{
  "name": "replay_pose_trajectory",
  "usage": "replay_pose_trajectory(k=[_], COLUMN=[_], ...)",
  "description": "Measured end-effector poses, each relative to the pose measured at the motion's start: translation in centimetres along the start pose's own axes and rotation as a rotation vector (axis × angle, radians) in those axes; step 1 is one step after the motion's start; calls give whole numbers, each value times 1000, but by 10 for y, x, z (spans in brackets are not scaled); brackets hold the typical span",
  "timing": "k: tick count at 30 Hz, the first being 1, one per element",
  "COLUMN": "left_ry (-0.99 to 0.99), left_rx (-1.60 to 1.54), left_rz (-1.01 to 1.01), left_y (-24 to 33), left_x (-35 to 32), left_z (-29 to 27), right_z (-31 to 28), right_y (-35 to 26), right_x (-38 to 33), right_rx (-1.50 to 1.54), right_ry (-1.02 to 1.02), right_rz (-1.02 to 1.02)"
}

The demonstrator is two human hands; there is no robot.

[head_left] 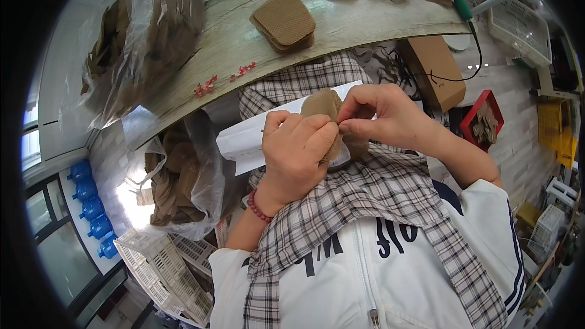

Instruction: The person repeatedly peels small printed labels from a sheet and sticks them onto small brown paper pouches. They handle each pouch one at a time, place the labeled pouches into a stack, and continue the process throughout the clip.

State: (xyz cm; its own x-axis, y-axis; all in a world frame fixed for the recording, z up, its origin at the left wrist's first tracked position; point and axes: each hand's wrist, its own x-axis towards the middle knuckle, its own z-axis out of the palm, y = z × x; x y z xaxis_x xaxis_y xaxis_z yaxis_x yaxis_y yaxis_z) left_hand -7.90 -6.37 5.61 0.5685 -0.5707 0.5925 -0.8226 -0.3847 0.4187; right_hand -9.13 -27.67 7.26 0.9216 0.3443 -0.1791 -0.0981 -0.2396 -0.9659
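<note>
Presently holding brown mesh piece [318, 105] in left hand [297, 147], pinching at its edge with right hand [387, 113], above plaid apron [378, 186].

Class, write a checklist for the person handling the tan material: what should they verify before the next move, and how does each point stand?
1. Left hand gripping the tan material: ok.
2. Right hand closed at its edge: ok.
3. What exactly the right hand pinches: cannot tell; fingers hide it.
4. White paper beneath the work: ok.
5. Red bits cleared off the table: not ok.
</note>
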Motion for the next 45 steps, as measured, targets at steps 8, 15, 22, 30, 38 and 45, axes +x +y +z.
replay_pose_trajectory(k=[8,15,22,30,38,45], left_ry=[-138,-100,-104,-52,-107,-152], left_rx=[-72,-358,-366,-276,-199,-244], left_rz=[-8,-448,-537,-325,-116,-411], left_y=[0,1,3,-1,3,6], left_x=[2,-10,-11,-10,-1,-6], left_z=[4,10,11,7,13,10], right_z=[-4,27,38,20,-21,11], right_y=[-23,39,42,27,11,41], right_x=[5,-15,-4,-10,7,-7], right_rx=[-676,-129,-345,363,181,337], right_ry=[-119,241,461,143,-294,-46], right_rz=[-216,-221,-509,172,319,111])
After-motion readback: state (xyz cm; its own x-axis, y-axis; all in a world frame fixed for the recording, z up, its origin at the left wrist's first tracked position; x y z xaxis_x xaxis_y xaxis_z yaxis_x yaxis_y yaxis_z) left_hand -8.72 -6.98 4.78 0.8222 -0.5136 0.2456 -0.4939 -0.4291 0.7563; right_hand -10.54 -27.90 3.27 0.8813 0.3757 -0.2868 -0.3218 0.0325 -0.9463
